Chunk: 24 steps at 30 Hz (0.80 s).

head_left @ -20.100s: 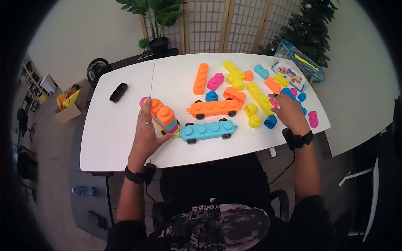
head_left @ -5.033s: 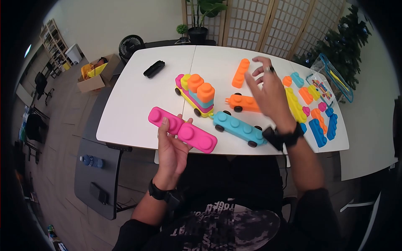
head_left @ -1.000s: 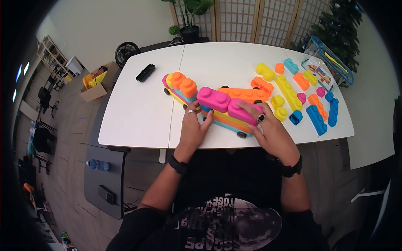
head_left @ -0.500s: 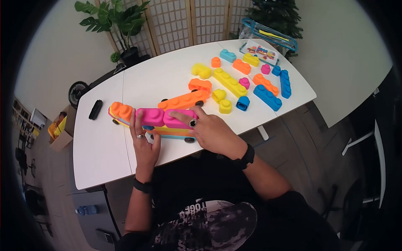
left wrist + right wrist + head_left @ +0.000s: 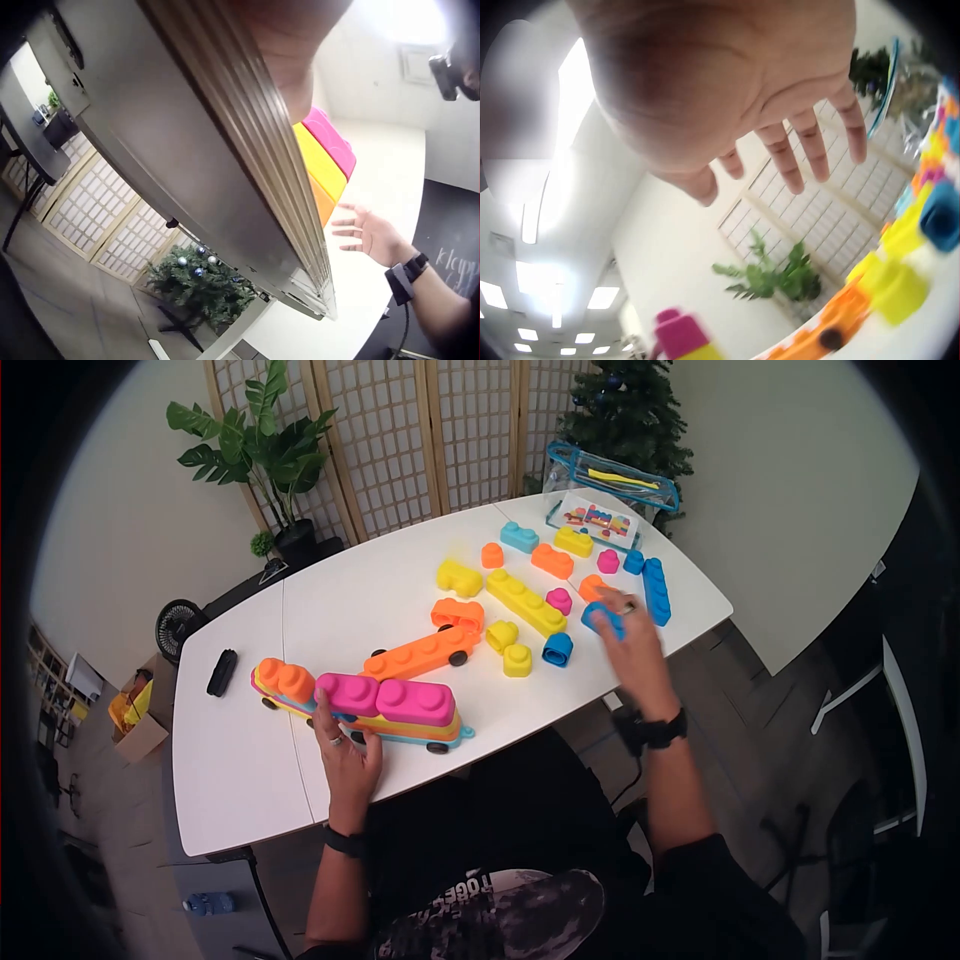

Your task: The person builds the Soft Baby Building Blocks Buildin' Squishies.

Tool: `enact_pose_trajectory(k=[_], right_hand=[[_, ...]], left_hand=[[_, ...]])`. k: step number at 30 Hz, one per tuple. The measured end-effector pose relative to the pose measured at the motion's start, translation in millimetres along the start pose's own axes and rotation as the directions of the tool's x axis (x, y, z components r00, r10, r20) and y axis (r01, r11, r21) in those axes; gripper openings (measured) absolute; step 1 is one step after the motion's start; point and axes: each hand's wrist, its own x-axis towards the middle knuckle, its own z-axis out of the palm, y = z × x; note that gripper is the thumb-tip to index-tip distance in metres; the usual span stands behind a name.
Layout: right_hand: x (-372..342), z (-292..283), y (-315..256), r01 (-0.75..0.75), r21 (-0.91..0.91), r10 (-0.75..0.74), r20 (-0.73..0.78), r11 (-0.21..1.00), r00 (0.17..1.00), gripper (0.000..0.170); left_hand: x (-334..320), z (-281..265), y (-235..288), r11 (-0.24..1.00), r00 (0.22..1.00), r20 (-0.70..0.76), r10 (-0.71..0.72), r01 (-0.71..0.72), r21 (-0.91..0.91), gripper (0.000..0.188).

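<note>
"Where is the stacked toy car?"

"The stacked toy car (image 5: 400,710) stands near the close edge of the white table (image 5: 235,780). Two pink blocks (image 5: 415,702) top yellow and orange layers over a light blue wheeled base (image 5: 467,732). At its left end is another toy car bearing orange blocks (image 5: 283,678)."

"And the left hand?"

"The left hand (image 5: 348,768) touches the stack's left end, its index finger straight against a pink block, unclenched."

"The right hand?"

"The right hand (image 5: 640,660) is released, fingers extended and grasping nothing, at a long blue block (image 5: 601,620). Blur hides whether they touch. Behind the stack lies an orange wheeled car (image 5: 415,655)."
</note>
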Motion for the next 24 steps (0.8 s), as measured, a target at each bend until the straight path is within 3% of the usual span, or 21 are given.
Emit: enact_pose_trajectory(k=[1,2,3,5,7,8,9,10,11,12,13,15,17,20,22,24], right_hand=[[13.7,-8.2,43.5,-0.086,-0.129,0.078,-0.066,0.988,0.995,0.037],[27.1,-18.3,80.2,-0.166,-0.285,0.152,-0.07,0.944,0.986,0.04],[36.9,-26.9,110.4,-0.24,-0.433,0.228,-0.081,0.869,0.97,0.042],[52.7,-31.7,148.5,-0.36,-0.528,0.405,-0.034,0.769,0.914,0.05],[59.5,-17.3,225.6,-0.342,-0.36,0.384,0.051,0.868,0.922,0.058],[57.6,-7.5,258.9,-0.289,-0.36,0.313,0.008,0.887,0.95,0.062],[62.3,-4.9,267.7,-0.338,-0.324,0.367,0.032,0.884,0.93,0.063],[65.5,0.1,284.2,-0.366,-0.308,0.381,-0.01,0.878,0.924,0.061],[64.3,1.6,286.8,-0.356,-0.369,0.36,-0.062,0.858,0.931,0.062],[64.5,1.2,280.4,-0.387,-0.428,0.38,-0.106,0.817,0.919,0.062],[66.0,1.8,313.5,-0.325,-0.508,0.31,-0.117,0.798,0.944,0.061],[60.1,-16.3,287.7,-0.611,-0.163,0.601,-0.108,0.775,0.792,0.061],[43.6,-34.5,251.3,-0.612,-0.029,0.587,-0.25,0.79,0.77,0.064],[20.3,-37.6,144.7,-0.41,0.097,0.419,-0.314,0.907,0.852,0.066],[11.2,-24.9,77.2,-0.174,0.236,0.22,-0.183,0.956,0.958,0.062],[2.5,-16.6,2.3,-0.042,0.252,0.04,0.014,0.967,0.999,0.063]], left_hand=[[0.8,1.4,1.2,0.999,0.999,-0.001,-0.038,0.038,-0.039,0.092],[3.4,1.3,6.5,0.998,0.999,-0.027,0.034,-0.032,0.062,0.086],[3.4,2.2,5.5,0.998,1.0,-0.012,0.009,-0.009,0.069,0.084],[2.1,-0.6,2.0,0.994,0.999,0.015,-0.051,0.049,0.096,0.081],[-2.0,3.6,-6.3,0.954,0.995,0.088,0.044,-0.068,0.29,0.078],[-3.2,-1.0,-12.1,0.908,0.992,0.106,0.063,-0.101,0.406,0.077],[0.4,1.0,-1.7,0.963,0.999,-0.003,0.053,-0.05,0.265,0.076],[2.2,-2.3,-0.1,0.97,0.998,0.017,0.065,-0.067,0.235,0.075],[4.4,-5.0,8.1,0.992,0.999,0.015,-0.029,0.027,0.12,0.077],[8.1,-6.7,7.8,0.985,1.0,0.017,0.014,-0.016,0.173,0.084],[6.6,-8.7,7.9,0.973,0.997,0.036,0.062,-0.068,0.22,0.092],[7.7,-10.0,10.8,0.992,0.999,0.032,0.017,-0.021,0.121,0.093],[7.7,-9.0,12.6,0.994,0.999,0.031,-0.02,0.017,0.105,0.095],[6.5,-11.1,14.7,0.995,0.998,0.04,-0.052,0.048,0.09,0.097],[11.8,-11.0,13.6,0.996,0.999,0.031,-0.038,0.035,0.085,0.099],[9.6,-11.0,11.5,0.996,0.999,0.028,-0.015,0.013,0.083,0.103]])
